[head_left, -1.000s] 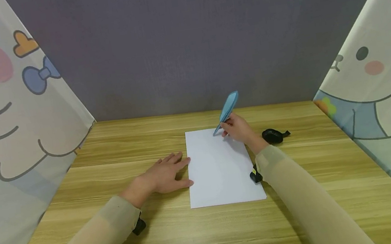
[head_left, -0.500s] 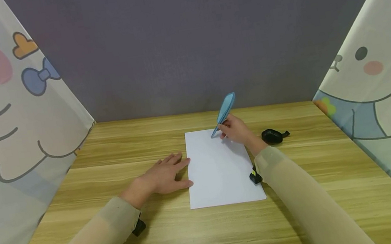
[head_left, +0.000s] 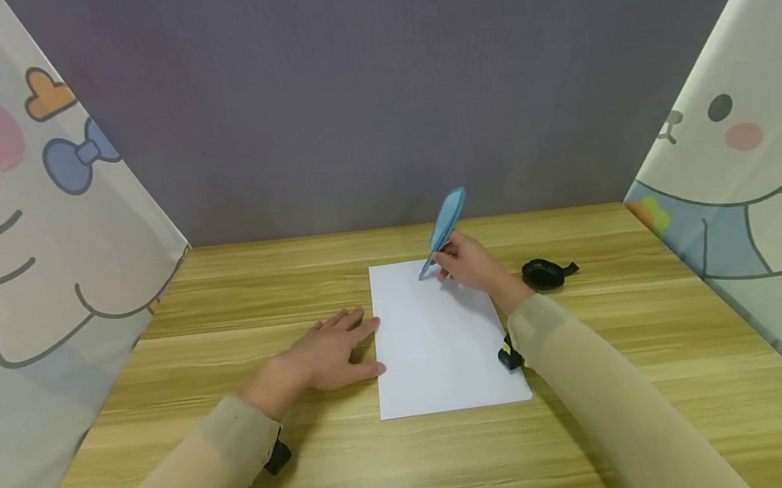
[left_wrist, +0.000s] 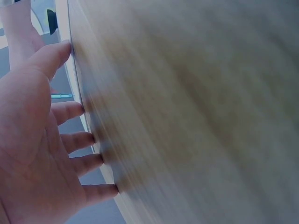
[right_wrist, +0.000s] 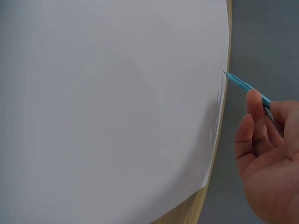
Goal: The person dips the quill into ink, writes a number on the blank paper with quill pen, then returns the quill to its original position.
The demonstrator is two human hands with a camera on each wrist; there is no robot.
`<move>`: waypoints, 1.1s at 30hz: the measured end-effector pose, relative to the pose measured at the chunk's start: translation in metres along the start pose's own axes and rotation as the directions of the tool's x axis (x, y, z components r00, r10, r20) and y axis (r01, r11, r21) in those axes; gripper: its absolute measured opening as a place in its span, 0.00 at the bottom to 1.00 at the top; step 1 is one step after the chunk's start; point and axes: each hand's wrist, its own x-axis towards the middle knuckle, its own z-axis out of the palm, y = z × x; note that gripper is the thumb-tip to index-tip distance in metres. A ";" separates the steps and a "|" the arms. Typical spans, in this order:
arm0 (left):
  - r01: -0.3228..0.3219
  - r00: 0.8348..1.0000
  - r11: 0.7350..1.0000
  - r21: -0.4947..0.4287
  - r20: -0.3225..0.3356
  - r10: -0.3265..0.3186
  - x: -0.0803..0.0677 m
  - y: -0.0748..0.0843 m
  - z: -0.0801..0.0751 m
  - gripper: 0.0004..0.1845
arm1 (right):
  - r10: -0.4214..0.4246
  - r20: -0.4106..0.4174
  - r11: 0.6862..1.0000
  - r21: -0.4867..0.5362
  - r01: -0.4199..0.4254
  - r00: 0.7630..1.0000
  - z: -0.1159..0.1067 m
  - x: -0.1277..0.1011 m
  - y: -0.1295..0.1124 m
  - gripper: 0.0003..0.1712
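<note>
Pen [head_left: 447,221] farther left; paper [head_left: 434,356] unmoved

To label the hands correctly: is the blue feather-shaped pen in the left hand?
No, the right hand pinches the feather-shaped pen, and the left hand rests at the edge of the paper.

Screened-off work nook: wood-grain table [head_left: 425,475], grey backdrop [head_left: 368,87], side sheets [head_left: 766,163] (cartoon-printed).

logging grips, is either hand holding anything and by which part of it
The right hand holds the blue pen by its lower shaft, above the tip; the left hand holds nothing.
</note>
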 end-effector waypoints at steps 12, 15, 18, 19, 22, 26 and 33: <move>0.002 1.000 1.000 -0.001 0.002 -0.002 -0.001 0.002 -0.001 0.47 | -0.011 0.015 1.000 -0.006 0.011 1.000 0.004 -0.001 -0.002 0.13; 0.002 1.000 1.000 -0.003 0.000 -0.002 -0.001 0.002 -0.001 0.47 | -0.012 0.024 1.000 -0.004 0.012 1.000 0.005 -0.001 -0.003 0.13; 0.001 1.000 1.000 -0.004 -0.002 -0.001 -0.001 0.002 -0.001 0.47 | -0.008 0.033 1.000 -0.005 0.008 0.999 0.005 -0.001 -0.003 0.13; 0.000 1.000 1.000 -0.005 -0.003 0.000 -0.001 0.002 -0.001 0.47 | -0.006 0.036 1.000 -0.007 0.007 0.999 0.005 -0.001 -0.003 0.13; 0.000 1.000 1.000 -0.009 -0.005 0.000 -0.002 0.003 -0.002 0.47 | -0.003 0.042 1.000 -0.008 0.003 0.999 0.006 -0.001 -0.003 0.13; 0.002 1.000 1.000 -0.014 -0.003 -0.002 -0.002 0.004 -0.002 0.47 | -0.006 0.049 1.000 -0.003 0.006 0.999 0.007 -0.001 -0.003 0.13; 0.003 1.000 1.000 -0.009 -0.001 -0.003 -0.002 0.003 -0.002 0.47 | -0.019 0.065 1.000 0.010 0.018 0.998 0.009 -0.003 -0.007 0.11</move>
